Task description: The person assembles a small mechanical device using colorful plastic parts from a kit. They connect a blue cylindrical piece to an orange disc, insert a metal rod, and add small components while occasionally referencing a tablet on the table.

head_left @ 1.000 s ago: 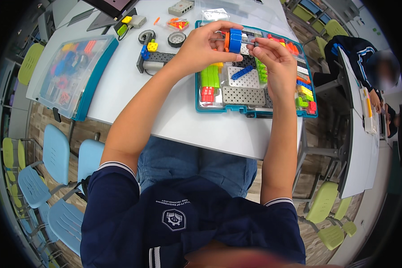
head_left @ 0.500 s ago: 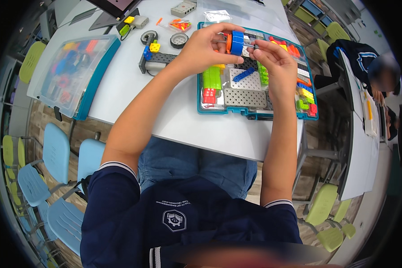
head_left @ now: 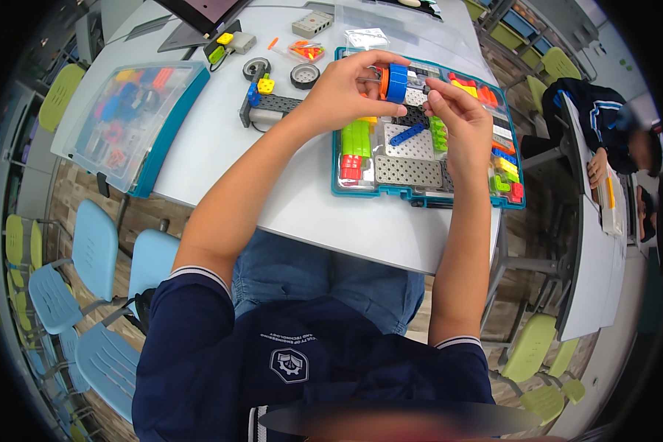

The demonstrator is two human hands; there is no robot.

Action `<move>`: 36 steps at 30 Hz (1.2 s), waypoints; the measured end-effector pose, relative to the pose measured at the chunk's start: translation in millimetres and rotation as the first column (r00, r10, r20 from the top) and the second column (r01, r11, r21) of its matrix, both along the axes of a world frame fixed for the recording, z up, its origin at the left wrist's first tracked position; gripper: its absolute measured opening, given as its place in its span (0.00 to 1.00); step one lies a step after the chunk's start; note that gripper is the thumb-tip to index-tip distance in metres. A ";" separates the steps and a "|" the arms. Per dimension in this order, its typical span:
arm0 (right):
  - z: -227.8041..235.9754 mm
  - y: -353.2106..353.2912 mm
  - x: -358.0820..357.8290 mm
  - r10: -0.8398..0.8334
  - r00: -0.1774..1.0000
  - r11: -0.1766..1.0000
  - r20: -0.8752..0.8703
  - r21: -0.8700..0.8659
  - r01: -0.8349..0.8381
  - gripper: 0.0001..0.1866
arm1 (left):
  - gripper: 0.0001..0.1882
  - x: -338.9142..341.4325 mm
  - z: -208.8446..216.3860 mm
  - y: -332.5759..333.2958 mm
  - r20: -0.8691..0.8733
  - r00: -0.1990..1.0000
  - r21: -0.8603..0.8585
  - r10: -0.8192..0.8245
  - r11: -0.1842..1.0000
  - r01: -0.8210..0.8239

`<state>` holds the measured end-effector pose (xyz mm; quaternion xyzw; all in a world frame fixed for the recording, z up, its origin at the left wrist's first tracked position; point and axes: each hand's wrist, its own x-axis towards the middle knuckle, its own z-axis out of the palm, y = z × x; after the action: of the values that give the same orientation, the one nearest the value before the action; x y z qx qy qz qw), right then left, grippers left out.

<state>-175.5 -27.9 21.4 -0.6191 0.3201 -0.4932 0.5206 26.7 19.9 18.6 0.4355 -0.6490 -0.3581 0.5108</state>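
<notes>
L hand (head_left: 346, 92) + R hand (head_left: 460, 121) pinch blue wheel (head_left: 397, 82) (orange disc alongside) over teal tray (head_left: 420, 197).

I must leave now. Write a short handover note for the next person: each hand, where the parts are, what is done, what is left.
Left hand: holds the blue-and-orange wheel piece above the teal parts tray.
Right hand: fingertips at the piece's right side.
Parts: bricks sorted in the tray; two loose wheels and a grey beam assembly lie left of it.
Done: blue and orange parts sit together.
Left: cannot tell how far the build is; nothing is fixed on the tray plate.
</notes>
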 end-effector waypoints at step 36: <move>-7.1 -44.6 -43.5 -0.191 0.976 0.981 0.100 0.053 0.187 0.10 | 0.15 -8.7 3.6 -24.4 0.287 0.921 -0.222 0.265 0.953 -0.205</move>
<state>-219.0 -72.4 14.3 -0.5476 0.3603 -0.5652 0.5008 18.0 -4.4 22.2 0.5115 -0.6955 -0.1575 0.4794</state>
